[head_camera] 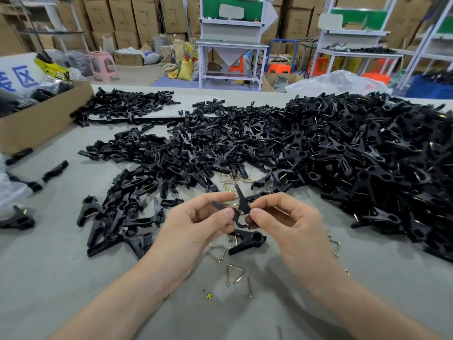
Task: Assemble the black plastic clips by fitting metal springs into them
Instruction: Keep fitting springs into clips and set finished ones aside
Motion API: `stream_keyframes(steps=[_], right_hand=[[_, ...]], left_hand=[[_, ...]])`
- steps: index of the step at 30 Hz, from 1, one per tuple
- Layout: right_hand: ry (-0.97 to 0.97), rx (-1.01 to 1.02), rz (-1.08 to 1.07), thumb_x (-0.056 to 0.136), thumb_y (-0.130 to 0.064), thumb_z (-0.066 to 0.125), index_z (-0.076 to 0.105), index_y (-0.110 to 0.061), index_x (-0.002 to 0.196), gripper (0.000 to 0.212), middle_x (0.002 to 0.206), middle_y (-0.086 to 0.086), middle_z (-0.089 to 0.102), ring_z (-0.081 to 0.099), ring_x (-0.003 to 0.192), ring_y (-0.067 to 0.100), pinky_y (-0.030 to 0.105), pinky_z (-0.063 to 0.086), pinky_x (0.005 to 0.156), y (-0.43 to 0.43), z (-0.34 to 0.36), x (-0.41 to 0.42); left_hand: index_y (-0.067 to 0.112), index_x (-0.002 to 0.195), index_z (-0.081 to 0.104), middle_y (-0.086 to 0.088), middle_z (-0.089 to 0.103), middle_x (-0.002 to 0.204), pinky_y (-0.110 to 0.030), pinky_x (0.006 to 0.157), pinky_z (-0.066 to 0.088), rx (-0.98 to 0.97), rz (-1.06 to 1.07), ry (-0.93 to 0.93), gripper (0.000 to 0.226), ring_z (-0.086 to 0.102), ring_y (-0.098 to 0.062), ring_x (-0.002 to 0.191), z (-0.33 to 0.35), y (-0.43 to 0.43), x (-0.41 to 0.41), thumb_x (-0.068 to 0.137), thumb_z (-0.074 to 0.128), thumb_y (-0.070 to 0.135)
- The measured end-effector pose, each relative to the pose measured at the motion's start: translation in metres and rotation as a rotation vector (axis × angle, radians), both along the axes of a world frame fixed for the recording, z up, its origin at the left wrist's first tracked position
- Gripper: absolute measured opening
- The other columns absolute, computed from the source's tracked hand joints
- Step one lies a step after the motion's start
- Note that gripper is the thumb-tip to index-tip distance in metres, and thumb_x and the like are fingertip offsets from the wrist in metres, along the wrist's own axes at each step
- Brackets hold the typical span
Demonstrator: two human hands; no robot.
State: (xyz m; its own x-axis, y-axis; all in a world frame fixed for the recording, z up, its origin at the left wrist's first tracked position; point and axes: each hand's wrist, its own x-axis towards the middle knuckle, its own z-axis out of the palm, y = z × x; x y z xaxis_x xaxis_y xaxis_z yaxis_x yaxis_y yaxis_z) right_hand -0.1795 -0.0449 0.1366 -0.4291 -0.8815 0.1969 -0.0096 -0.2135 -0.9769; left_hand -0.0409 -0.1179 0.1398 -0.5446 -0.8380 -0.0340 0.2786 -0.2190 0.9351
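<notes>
Fingers: curled on both sides; from my remote seat I read each thumb and forefinger (257,213) as pinched on black plastic, none spread.
Left hand (193,227): pinches a clip half (219,206) that lies nearly level, its free end pointing left.
Right hand (291,222): pinches a second clip half (242,201) that stands almost upright, its tip pointing away from the person.
Join: the two halves cross between the thumbs, held above the bench (73,278) near the middle of its near edge; I cannot tell whether a spring sits in them.
Finished clip (247,239): lies on the bench just below the hands in my view, with its round end to the right.
Loose springs (234,272): brass-coloured wire triangles scattered on the bench, nearer the near edge than the finished clip; I see a few more just beyond the hands.
Left pile (147,168): black parts, mostly single halves as far as I can see, spread from the bench middle toward its left edge.
Right pile (367,153): a much bigger heap of clips showing wire, filling the right side of the bench up to the far edge.
Cardboard box (41,123): at the far left corner of the bench, with dark parts inside.
Yellow speck (208,295): small, on the bench between the forearms.
</notes>
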Motion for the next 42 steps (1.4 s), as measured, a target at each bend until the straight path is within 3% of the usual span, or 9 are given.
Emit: stream_keyframes(steps=[4, 7, 12, 20, 28, 33, 42], right_hand=[[0.032, 0.027, 0.032, 0.08, 0.001, 0.068, 0.07, -0.01, 0.078, 0.012, 0.076, 0.008, 0.072, 0.068, 0.07, 0.015, 0.021, 0.055, 0.068, 0.0009, -0.0003, 0.0004], [0.037, 0.037, 0.026, 0.079, 0.002, 0.069, 0.071, -0.011, 0.077, 0.013, 0.074, 0.006, 0.073, 0.067, 0.069, 0.013, 0.021, 0.054, 0.068, 0.0003, -0.0012, 0.0006], [0.041, 0.035, 0.016, 0.079, 0.001, 0.07, 0.071, -0.012, 0.078, 0.013, 0.075, 0.006, 0.073, 0.068, 0.069, 0.012, 0.019, 0.053, 0.067, 0.0011, -0.0016, 0.0012], [0.125, 0.042, 0.032, 0.079, 0.002, 0.07, 0.07, -0.013, 0.075, 0.015, 0.075, 0.003, 0.073, 0.067, 0.066, 0.008, 0.014, 0.05, 0.063, 0.0005, 0.0034, -0.0002], [0.028, -0.005, 0.002, 0.079, 0.0, 0.069, 0.072, -0.017, 0.07, 0.019, 0.07, 0.004, 0.072, 0.066, 0.065, 0.011, 0.018, 0.052, 0.064, 0.0022, 0.0007, 0.0021], [0.124, -0.084, -0.076, 0.079, 0.001, 0.07, 0.071, -0.019, 0.072, 0.021, 0.071, -0.001, 0.072, 0.066, 0.065, 0.008, 0.013, 0.05, 0.063, 0.0045, 0.0014, 0.0053], [0.256, -0.101, -0.112, 0.079, 0.002, 0.071, 0.069, -0.021, 0.075, 0.024, 0.074, -0.006, 0.07, 0.065, 0.068, 0.004, 0.009, 0.047, 0.065, 0.0048, 0.0001, 0.0059]], left_hand=[[0.014, 0.081, 0.078, -0.007, 0.067, 0.069, -0.016, 0.062, 0.054, 0.019, -0.011, 0.002, 0.023, 0.066, -0.009, 0.062, -0.0007, -0.0005, 0.0006, 0.062, 0.068, 0.007], [0.012, 0.09, 0.075, -0.01, 0.07, 0.074, -0.017, 0.065, 0.055, 0.015, -0.022, -0.015, 0.029, 0.068, -0.012, 0.067, -0.0012, -0.0001, 0.0016, 0.062, 0.068, 0.006], [0.015, 0.087, 0.078, -0.002, 0.068, 0.065, -0.016, 0.066, 0.055, 0.0, -0.036, -0.034, 0.027, 0.068, -0.009, 0.066, -0.0013, 0.0006, 0.0021, 0.063, 0.069, 0.006], [0.019, 0.089, 0.077, -0.008, 0.075, 0.083, -0.016, 0.066, 0.054, -0.08, -0.028, -0.08, 0.029, 0.069, -0.011, 0.071, -0.001, 0.0, 0.0038, 0.061, 0.073, 0.011], [0.024, 0.091, 0.077, -0.007, 0.075, 0.081, -0.017, 0.068, 0.054, -0.116, -0.04, -0.097, 0.031, 0.068, -0.012, 0.07, -0.0011, 0.0006, 0.0041, 0.063, 0.073, 0.014], [0.017, 0.094, 0.075, -0.007, 0.075, 0.087, -0.018, 0.068, 0.055, -0.133, -0.048, -0.062, 0.031, 0.068, -0.011, 0.073, -0.0007, 0.0026, 0.0038, 0.064, 0.072, 0.011], [0.026, 0.089, 0.077, 0.001, 0.075, 0.081, -0.015, 0.066, 0.053, -0.167, -0.04, -0.069, 0.03, 0.067, -0.006, 0.07, 0.0001, 0.0033, 0.005, 0.064, 0.071, 0.011]])
